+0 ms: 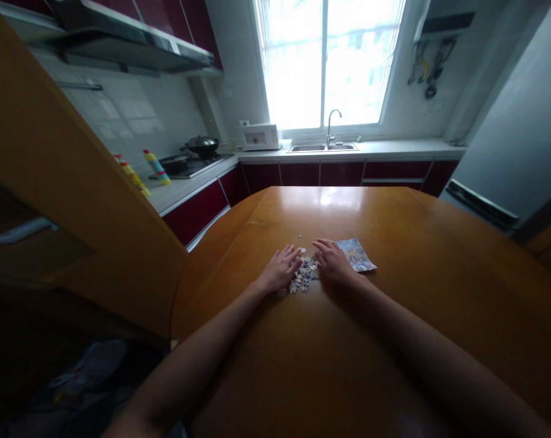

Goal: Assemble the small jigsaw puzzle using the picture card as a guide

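A small heap of jigsaw puzzle pieces (305, 275) lies on the wooden table (275, 340), between my two hands. My left hand (279, 269) rests at the heap's left side, fingers spread and touching its edge. On the other side my right hand (333, 261) lies with fingers stretched out, its fingertips at the heap's right edge. One loose puzzle piece (299, 235) sits apart, beyond the fingertips. A printed picture sheet (358, 255) lies just right of my right hand, which covers its left part. Neither hand grips anything that I can see.
Beyond the table runs a counter with a sink (321, 148), a faucet (330, 126) and a white microwave (259, 137). A lidded pan (202, 146) stands on the stove, near yellow bottles (156, 166). A fridge (508, 121) stands at the right, a wooden cabinet (74, 194) at the left.
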Motion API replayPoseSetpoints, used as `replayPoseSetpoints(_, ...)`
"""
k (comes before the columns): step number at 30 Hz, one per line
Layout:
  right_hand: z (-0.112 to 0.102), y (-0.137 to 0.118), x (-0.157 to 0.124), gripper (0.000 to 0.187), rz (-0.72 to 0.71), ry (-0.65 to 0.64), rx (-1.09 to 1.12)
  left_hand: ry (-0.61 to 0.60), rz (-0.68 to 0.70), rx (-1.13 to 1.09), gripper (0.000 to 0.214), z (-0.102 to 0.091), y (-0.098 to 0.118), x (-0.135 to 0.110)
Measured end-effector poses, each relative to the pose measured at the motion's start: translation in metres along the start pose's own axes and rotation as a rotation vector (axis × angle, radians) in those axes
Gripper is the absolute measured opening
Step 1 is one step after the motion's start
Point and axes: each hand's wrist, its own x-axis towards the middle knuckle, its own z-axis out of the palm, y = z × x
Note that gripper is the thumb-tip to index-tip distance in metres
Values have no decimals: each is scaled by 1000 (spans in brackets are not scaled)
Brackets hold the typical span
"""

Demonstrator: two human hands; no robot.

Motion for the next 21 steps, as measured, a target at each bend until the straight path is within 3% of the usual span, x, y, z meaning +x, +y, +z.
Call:
replayPoseSetpoints(4, -13, 25, 7, 44, 86, 59, -35, -77, 107, -2, 65, 10, 28, -7)
replayPoseSetpoints(6, -25, 39, 4, 43, 69, 40, -45, -49, 166, -47, 64, 8, 33, 0)
replayPoseSetpoints(10, -43, 63, -11, 41, 2, -67, -67, 73, 91, -48, 66, -7, 17, 44)
replayPoseSetpoints(13, -50, 74, -22, 34, -24, -139, -101, 56, 36, -14, 71, -12, 0, 82)
replayPoseSetpoints(15, -54, 80, -27, 32, -20, -166, -127, 17, 40, 10, 67, -8, -3, 95)
replayPoseSetpoints(18, -62, 83, -35, 33, 3, -174, -159, -52, 113, 38, 57, 3, 5, 88)
replayPoseSetpoints(21, -69, 78, -45, 30, 11, -185, -174, -102, 200, 52, 52, 9, 21, 63)
